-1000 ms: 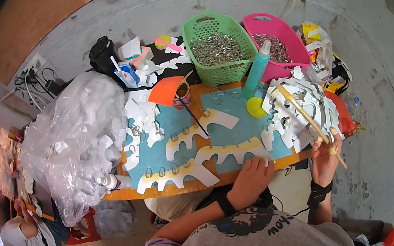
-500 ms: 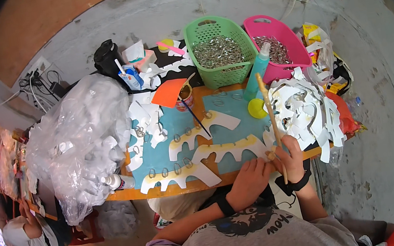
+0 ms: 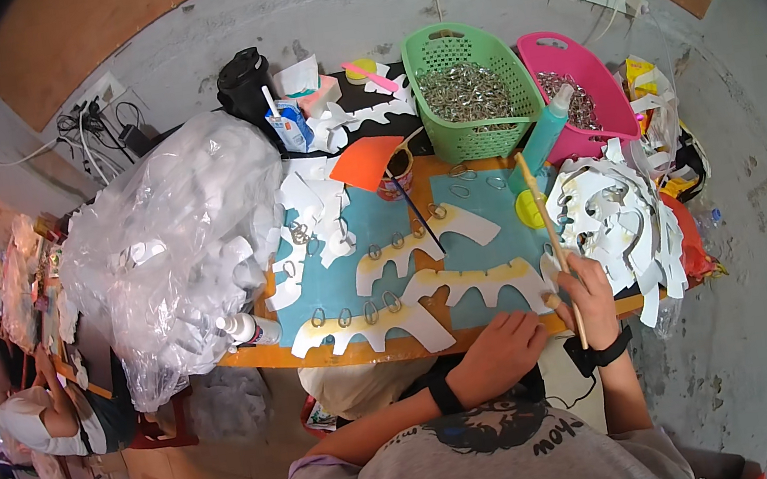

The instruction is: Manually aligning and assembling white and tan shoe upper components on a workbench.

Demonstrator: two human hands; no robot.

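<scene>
My right hand (image 3: 590, 302) is closed around a thin wooden stick (image 3: 541, 208), which stands almost upright over the table's front edge. Beside it, my left hand (image 3: 498, 358) lies at the edge with its fingers curled together; its fingertips and anything in them are hidden. Just beyond my hands lies a white scalloped cutout (image 3: 474, 288) with a yellowish coated edge. Two similar pieces, a front cutout (image 3: 372, 331) and a farther cutout (image 3: 470, 224), have metal clips (image 3: 371, 312) standing along their edges. A pile of white cutouts (image 3: 612, 227) sits right of the stick.
Behind stand a green basket (image 3: 478, 143) and a pink basket (image 3: 617, 123), both holding metal clips, and a teal spray bottle (image 3: 547, 130). A dark brush (image 3: 414, 211) leans from a small pot (image 3: 395, 184). A large plastic bag (image 3: 168, 240) fills the left side; a co-worker (image 3: 51, 418) sits farther left.
The whole view has shifted, so the table and its contents appear farther right. My left hand now shows slightly apart from my right; the stick stays in my right hand.
</scene>
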